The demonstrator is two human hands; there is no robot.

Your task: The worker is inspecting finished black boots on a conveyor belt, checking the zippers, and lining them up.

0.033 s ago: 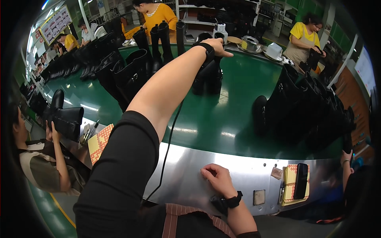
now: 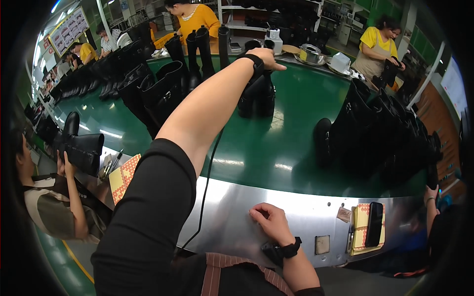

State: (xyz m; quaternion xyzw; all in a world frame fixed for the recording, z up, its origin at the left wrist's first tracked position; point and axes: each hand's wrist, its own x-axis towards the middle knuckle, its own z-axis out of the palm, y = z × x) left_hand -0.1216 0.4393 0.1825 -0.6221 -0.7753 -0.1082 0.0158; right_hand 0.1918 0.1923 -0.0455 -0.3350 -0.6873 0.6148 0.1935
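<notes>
My left hand (image 2: 263, 57) is stretched far across the green table to a pair of black boots (image 2: 256, 100) with buckles, standing at the middle. Its fingers close over the upper part of the boots, though the hand hides much of the grip; one digit sticks out to the right. Close to me, my right hand (image 2: 271, 223) lies on the metal table edge (image 2: 232, 207). The fingers of that hand are loosely curled, with nothing visible in them. Each wrist wears a black band.
More black boots stand left (image 2: 165, 91) and right (image 2: 368, 130). A phone (image 2: 375, 224) lies on yellow cards (image 2: 361, 217) at the right edge. A black cable (image 2: 205, 197) crosses the metal. At left, a person (image 2: 64, 202) holds a boot; others work beyond the table.
My left hand and the boots under it have shifted very slightly to the left. My right hand stays in place.
</notes>
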